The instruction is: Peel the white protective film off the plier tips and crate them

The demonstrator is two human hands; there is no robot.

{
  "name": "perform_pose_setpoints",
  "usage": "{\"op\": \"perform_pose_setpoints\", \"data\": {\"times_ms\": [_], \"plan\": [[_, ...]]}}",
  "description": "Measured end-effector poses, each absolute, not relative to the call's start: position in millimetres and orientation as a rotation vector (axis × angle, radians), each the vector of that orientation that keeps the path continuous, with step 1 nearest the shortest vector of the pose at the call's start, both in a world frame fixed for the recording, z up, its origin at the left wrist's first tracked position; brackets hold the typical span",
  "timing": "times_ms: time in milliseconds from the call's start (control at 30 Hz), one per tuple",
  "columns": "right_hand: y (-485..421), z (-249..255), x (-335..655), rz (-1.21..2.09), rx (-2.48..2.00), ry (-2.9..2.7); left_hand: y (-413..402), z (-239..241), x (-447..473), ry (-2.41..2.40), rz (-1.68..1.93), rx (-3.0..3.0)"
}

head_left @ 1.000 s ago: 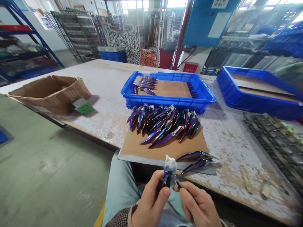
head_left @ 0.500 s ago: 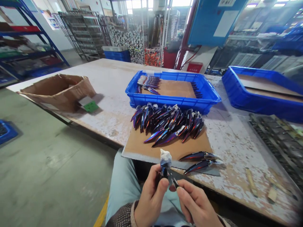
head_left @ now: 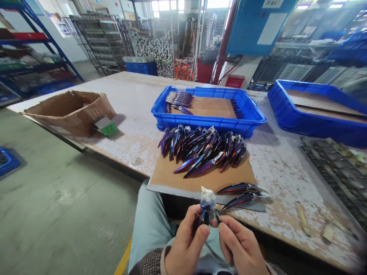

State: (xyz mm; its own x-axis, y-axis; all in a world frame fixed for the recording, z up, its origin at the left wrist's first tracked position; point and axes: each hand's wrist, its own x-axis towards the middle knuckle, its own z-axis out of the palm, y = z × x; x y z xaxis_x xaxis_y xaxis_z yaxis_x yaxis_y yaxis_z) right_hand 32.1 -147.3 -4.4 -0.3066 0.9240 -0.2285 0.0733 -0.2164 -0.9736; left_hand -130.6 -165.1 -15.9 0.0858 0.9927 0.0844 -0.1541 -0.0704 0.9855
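In my left hand, pinched between thumb and fingers, is a glossy dark curved piece with its white-wrapped end pointing up. My right hand grips a small knife, its blade close beside the wrapped end; whether they touch I cannot tell. Ahead of my hands, a pile of similar glossy purple-black pieces with whitish ends lies on a brown cardboard sheet. Two more dark pieces lie apart at the sheet's right front corner.
Behind the pile stands a blue tray with rows of similar pieces on cardboard. Another blue tray is at right, near a metal rack. A torn cardboard box sits left. Wooden scraps lie on the worn table.
Both hands have shifted slightly right with the held piece. The knife has moved up closer to the wrapped end, and the hands are nearer each other.
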Motion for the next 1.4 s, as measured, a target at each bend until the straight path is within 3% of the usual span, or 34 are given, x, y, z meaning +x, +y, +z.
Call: {"op": "perform_pose_setpoints", "data": {"times_ms": [300,567,800,967,1067,1200,1400], "plan": [[-116.3,27.9,51.7,1.536,-1.181,-1.687,-173.7,-23.4,-150.0,1.087,1.225,1.544],[-97.4,45.0,80.1,1.009,-1.09,-2.23,-163.7,9.4,-181.8,1.111,1.053,1.792],[-99.7,40.0,71.9,1.053,-1.126,-2.132,-168.3,-0.6,-170.7,1.16,1.091,1.899],[-84.4,54.0,95.6,1.16,-1.144,-2.113,-157.0,15.3,-184.2,1.106,0.93,1.966],[-76.5,52.3,129.3,1.199,-1.297,-1.799,-141.2,21.0,-209.2,1.287,0.934,1.925],[-75.0,30.1,145.8,1.23,-1.352,-1.508,-98.9,17.5,-227.8,1.535,0.977,1.796],[-88.6,-0.4,117.6,1.286,-1.3,-1.405,16.2,33.1,-189.1,1.818,0.737,2.114]]}}
